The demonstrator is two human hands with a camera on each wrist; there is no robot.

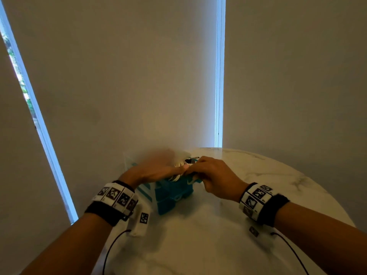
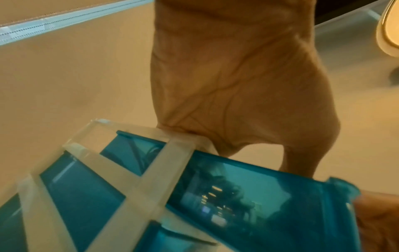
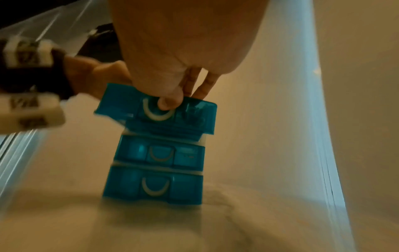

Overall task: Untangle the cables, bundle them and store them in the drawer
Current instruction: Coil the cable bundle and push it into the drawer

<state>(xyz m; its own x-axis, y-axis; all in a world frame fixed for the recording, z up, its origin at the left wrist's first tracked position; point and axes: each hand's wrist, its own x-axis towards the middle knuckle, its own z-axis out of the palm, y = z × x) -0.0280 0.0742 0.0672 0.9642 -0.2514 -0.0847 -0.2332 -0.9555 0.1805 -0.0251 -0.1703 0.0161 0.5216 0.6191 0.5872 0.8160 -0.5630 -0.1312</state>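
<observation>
A small blue drawer unit (image 1: 172,195) (image 3: 155,170) in a whitish frame stands at the left rim of the marble table (image 1: 258,175). Its top drawer (image 3: 155,110) (image 2: 259,187) is slid out. My right hand (image 1: 206,173) (image 3: 172,95) pinches that drawer's front, thumb on the curved handle, fingers behind. My left hand (image 1: 164,169) (image 2: 237,85) lies over the open drawer with straight fingers on a white cable bundle (image 1: 175,177). A black connector (image 1: 190,160) pokes out beyond the fingertips. Most of the bundle is hidden under the hands.
The two lower drawers (image 3: 159,154) are closed. The unit stands close to the table's left edge, with grey window blinds (image 1: 119,76) behind it. Bare marble stretches right of and in front of the unit. Thin black leads (image 1: 111,247) trail from my wristbands.
</observation>
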